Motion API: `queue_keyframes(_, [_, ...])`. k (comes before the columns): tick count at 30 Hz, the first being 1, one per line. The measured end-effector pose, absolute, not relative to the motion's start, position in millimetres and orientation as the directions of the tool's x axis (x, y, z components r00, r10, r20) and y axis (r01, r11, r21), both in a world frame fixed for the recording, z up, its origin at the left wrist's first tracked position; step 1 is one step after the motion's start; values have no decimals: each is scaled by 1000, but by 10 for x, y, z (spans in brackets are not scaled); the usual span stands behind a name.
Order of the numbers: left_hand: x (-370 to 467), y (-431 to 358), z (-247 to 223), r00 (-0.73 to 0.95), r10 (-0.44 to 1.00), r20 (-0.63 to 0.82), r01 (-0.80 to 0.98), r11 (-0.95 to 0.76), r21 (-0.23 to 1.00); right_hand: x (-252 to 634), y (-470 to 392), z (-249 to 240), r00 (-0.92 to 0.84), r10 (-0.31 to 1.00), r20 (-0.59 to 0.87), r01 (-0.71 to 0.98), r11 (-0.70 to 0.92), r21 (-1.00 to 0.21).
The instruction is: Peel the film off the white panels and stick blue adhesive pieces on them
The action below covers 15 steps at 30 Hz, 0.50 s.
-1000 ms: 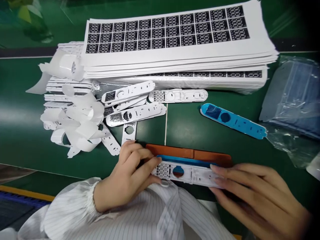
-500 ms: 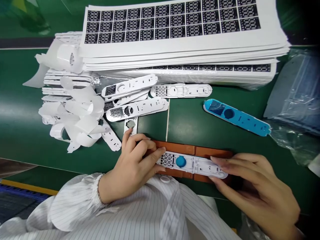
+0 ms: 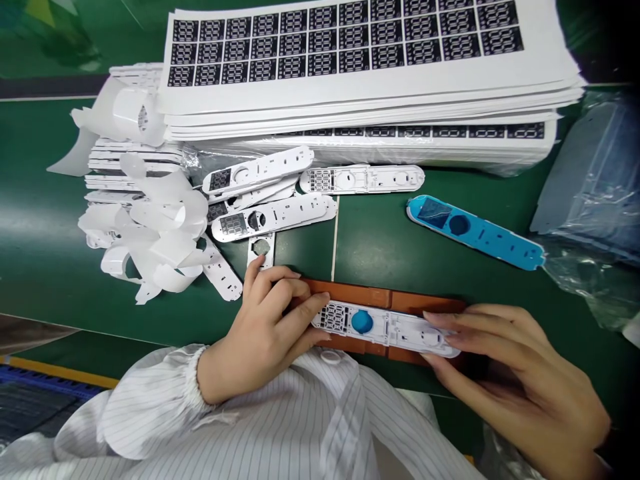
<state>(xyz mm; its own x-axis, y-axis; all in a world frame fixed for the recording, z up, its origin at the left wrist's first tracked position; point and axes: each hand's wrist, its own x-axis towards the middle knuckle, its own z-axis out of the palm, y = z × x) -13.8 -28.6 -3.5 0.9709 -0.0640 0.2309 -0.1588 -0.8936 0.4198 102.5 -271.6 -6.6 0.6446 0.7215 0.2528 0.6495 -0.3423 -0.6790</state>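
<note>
A long white plastic panel (image 3: 375,327) with a digit-shaped grid and a round hole showing blue lies in a brown fixture (image 3: 357,293) at the table's front edge. My left hand (image 3: 275,333) pinches the panel's left end between thumb and fingers. At the other end, my right hand (image 3: 520,373) has its thumb below and fingertips above, closed on the panel. Beyond the fixture lies a similar panel covered in blue film (image 3: 480,233). Another white panel (image 3: 363,179) rests face-up farther back.
Stacked sheets of black digit labels (image 3: 350,87) fill the back. Several white panels (image 3: 275,217) lie loosely at centre left, beside curled strips of white backing (image 3: 165,247) and piled panels (image 3: 135,157). Clear plastic bags (image 3: 595,180) lie at the right.
Almost nothing differs. The right hand has shifted very slightly rightward at the panel's end, while the left hand keeps its hold.
</note>
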Motion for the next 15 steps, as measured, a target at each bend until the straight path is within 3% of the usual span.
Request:
queue_keyframes(4, [-135, -292, -43, 975, -57, 213, -142, -900, 412, 1040, -2774, -55, 611, 753, 245, 644, -292, -707])
queue_keyframes(10, [-119, -312, -33, 988, -23, 156, -88, -903, 421, 1148, -2921, -94, 436, 860, 265, 780, -214, -588])
queue_keyframes(12, [-114, -314, -28, 991, -13, 131, -68, -904, 422, 1134, -2873, -92, 487, 826, 283, 754, -235, -613])
queue_keyframes(15, [-109, -311, -28, 994, -4, 113, -51, -908, 415, 1068, -2758, -83, 732, 627, 267, 587, -382, -714])
